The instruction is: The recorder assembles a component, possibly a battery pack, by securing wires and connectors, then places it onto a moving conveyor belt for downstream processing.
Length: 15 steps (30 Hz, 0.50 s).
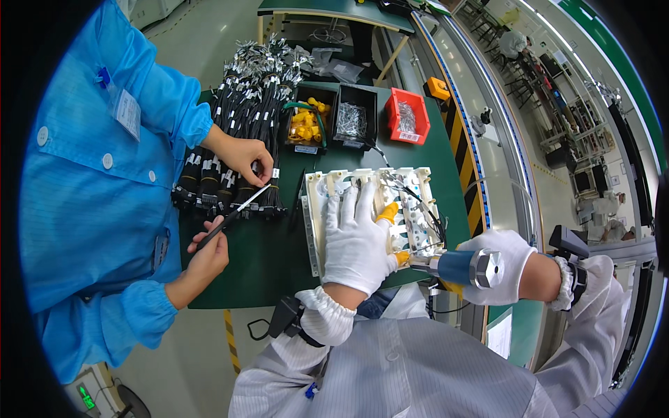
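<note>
My left hand (354, 244), in a white glove with yellow thumb and index fingertips, lies palm down with fingers spread on a white plastic frame (314, 216). Thin black wires (433, 221) run along the frame's right part. In my gloved right hand (514, 263) is a blue and silver power screwdriver (456, 267), held roughly level. Its narrow end points left at the frame's near right corner, close to my left thumb; whether it touches a screw cannot be made out.
Beyond the frame stand black bins of yellow caps (305, 127) and small metal parts (350, 120), plus a red bin (407, 115). Bundled black cables (240, 118) lie left. A co-worker's hands (212, 254) hold a black-handled tool (226, 226) there. A conveyor rail (498, 132) runs along the right.
</note>
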Tool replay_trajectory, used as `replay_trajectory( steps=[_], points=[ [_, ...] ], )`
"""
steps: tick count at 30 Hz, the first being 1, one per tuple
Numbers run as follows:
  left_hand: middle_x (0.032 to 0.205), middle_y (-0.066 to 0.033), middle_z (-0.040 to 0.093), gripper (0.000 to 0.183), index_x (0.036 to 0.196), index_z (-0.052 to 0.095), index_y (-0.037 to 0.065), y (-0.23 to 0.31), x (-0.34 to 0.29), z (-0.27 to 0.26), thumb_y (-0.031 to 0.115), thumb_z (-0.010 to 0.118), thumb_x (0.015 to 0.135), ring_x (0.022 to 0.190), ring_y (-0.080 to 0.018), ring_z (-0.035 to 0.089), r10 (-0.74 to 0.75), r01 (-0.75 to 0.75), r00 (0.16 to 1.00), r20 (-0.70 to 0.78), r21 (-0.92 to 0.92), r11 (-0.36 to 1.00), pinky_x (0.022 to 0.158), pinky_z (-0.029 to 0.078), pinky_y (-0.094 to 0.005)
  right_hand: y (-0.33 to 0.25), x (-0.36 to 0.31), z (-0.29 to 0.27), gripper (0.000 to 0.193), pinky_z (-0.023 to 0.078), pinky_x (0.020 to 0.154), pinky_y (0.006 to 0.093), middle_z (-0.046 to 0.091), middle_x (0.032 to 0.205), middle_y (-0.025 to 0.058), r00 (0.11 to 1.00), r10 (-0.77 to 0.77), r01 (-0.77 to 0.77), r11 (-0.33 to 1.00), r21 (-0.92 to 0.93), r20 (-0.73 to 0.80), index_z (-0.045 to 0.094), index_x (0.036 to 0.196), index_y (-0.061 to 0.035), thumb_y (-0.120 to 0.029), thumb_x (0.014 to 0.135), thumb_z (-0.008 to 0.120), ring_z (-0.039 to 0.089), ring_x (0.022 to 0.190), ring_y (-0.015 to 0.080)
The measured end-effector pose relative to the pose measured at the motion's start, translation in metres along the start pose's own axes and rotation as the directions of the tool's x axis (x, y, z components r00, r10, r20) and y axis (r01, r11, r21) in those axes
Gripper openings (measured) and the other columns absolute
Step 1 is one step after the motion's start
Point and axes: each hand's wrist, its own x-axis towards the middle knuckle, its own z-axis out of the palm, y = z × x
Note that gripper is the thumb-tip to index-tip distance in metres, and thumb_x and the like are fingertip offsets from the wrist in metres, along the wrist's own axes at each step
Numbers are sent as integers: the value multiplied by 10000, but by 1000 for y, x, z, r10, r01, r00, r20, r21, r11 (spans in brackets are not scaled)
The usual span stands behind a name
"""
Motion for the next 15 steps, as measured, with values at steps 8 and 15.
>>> replay_trajectory(
  steps=[8, 15],
  points=[
    [1588, -133, 322, 666, 1275, 681, 109, 3, 3, 5, 403, 846, 701, 1468, -339, 266, -8, 8, 1000, 11, 22, 1000, 1233, 134, -505, 8, 32, 8, 413, 601, 694, 380, 731, 822, 166, 996, 14, -5, 996, -93, 91, 765, 857, -61, -459, 753, 723, 728, 747, 329],
    [1566, -136, 357, 675, 1283, 680, 122, -2, 4, 6, 412, 836, 694, 1456, -348, 284, -7, 8, 1000, -25, 47, 999, 1230, 141, -513, 53, 32, 8, 264, 581, 735, 393, 717, 845, 162, 975, -166, 180, 980, 87, -150, 741, 901, -76, -317, 819, 667, 694, 784, 368]
  ],
)
